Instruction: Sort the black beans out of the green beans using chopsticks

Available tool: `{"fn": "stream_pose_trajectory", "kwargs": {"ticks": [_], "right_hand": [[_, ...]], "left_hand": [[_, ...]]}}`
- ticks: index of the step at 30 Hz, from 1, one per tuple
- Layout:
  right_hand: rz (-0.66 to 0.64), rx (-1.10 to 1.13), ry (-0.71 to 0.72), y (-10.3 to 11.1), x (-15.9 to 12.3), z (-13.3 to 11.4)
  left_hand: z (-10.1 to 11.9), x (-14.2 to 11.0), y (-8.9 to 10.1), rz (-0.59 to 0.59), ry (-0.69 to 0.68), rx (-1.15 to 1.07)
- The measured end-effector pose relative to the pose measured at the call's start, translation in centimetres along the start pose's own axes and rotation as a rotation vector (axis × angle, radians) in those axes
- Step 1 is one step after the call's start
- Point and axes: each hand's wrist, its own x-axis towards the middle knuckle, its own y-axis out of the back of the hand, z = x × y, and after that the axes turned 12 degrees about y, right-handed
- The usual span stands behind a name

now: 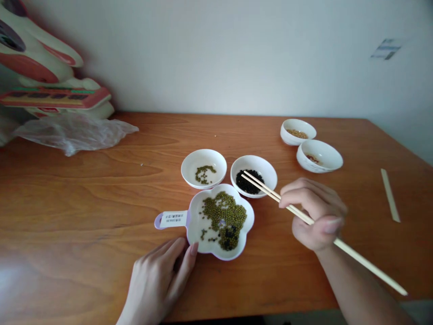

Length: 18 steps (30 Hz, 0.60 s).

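While a brown wooden table (84,203) spans most of the view, a cartoon-animal toy keyboard (57,97) sits at its back L corner. Clear plastic bag (77,133) lies crumpled just in front of the toy. Flower-shaped dish (249,216) w/ purple rim is nr the table's front edge, approx. mid-width, handle toward the L edge, white label (173,219) on it. L hand (162,271), loosely half-curled, rests btwn dish & front edge, thumb touching the dish's near rim; no grip seen. R hand (316,214) is closed round a pair of chopsticks (368,266), butt ends toward the front R corner, tips at the black-bean bowl (269,176); can't tell if they pinch anything. Green-bean bowl (216,164) is just L of that one, both right behind the dish. Toward the back R corner: yellow-bean bowl (287,136) nr the back edge, brown-bits bowl (328,158) just in front, contents too small to ID. Pale flat strip (390,196) lies nr the R edge. Dish holds mostly green beans (237,214), w/ black beans (230,237) clustered at its near R side.
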Motion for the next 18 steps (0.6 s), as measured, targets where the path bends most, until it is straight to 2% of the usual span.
{"fn": "stream_pose_trajectory", "kwargs": {"ticks": [2,5,7,9,13,15,18], "right_hand": [[0.036,0.063,-0.071,0.0,0.4,-0.4],[0.066,0.305,-0.194,0.2,0.9,-0.9],[-0.02,0.501,-0.269,0.3,1.1,-1.1],[-0.179,0.643,-0.322,0.3,1.0,-1.1],[-0.443,0.764,-0.356,-0.2,0.2,-0.9],[-0.5,0.778,-0.359,-0.5,-0.2,-0.8],[-0.495,0.772,-0.357,-0.9,-0.4,-0.8]], "left_hand": [[0.1,0.0,0.1,-0.002,0.0,0.004],[0.3,0.1,0.2,0.003,-0.002,0.012],[0.5,0.2,0.3,0.005,0.001,0.019],[0.6,0.2,0.3,0.005,0.007,0.025],[0.7,0.1,0.2,0.007,0.022,0.026],[0.7,0.0,0.2,0.004,0.029,0.021],[0.8,-0.1,0.3,-0.004,0.045,0.011]]}}
